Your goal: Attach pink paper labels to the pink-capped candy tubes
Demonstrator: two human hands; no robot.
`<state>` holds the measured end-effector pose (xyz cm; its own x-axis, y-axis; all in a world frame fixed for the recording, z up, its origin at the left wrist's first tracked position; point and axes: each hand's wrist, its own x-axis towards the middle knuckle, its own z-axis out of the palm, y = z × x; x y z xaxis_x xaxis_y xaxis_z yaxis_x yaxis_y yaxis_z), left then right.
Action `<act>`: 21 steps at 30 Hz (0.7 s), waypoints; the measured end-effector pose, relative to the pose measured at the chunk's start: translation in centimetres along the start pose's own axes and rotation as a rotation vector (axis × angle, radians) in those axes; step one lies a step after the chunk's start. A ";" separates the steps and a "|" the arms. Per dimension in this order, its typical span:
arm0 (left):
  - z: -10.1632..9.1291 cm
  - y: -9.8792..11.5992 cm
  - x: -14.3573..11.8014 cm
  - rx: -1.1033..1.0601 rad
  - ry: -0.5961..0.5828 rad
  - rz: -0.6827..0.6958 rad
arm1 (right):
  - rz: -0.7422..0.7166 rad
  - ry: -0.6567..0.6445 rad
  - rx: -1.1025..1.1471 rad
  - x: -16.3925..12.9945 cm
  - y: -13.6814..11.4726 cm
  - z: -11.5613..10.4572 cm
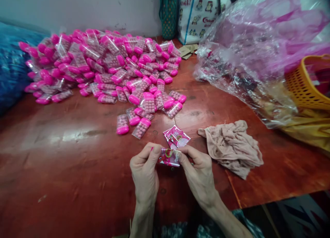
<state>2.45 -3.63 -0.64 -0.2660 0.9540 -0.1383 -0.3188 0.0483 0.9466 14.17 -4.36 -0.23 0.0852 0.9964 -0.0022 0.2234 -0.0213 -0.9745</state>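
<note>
**One sachet in my fingers, a heap of filled cases beyond**

I hold a small printed sachet point(169, 157) between both hands, just above the red table point(64, 162). My left hand point(144, 172) pinches its left edge with thumb and fingers closed on it; my right hand point(198, 172) pinches the right edge the same way. Just beyond my right fingertips lies a second sachet point(176, 136), flat on the table and apart from the one I grip.

Further out, past both hands, a big pile of clear cases with pink caps point(103, 62) spreads across the table, each filled with pink beads; I judge that much of the work is already done. A few strays point(122, 124) lie nearer, just ahead of my left hand.

To the right of my right hand sits a crumpled beige cloth point(232, 147), and beyond it a mound of clear and pink plastic bags point(257, 49) and a yellow basket point(306, 83).

I cannot tell whether the sachet is open or sealed; its print is blurred. The basket is cut off by the frame, and the bags hide whatever lies inside them.
</note>
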 end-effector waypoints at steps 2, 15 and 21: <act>-0.2 0.3 0.0 0.000 -0.095 0.033 | -0.007 -0.005 -0.012 0.1 0.1 -0.2; -0.3 0.4 0.1 -0.069 -0.132 -0.056 | -0.066 -0.051 -0.048 0.8 0.2 -1.4; -1.0 0.7 -0.1 -0.072 -0.140 -0.169 | -0.153 -0.079 -0.134 0.8 -0.6 -1.7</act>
<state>1.34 -4.00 -0.24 -0.0756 0.9662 -0.2467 -0.4140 0.1946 0.8892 15.78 -3.65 0.71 -0.0351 0.9920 0.1210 0.3552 0.1256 -0.9263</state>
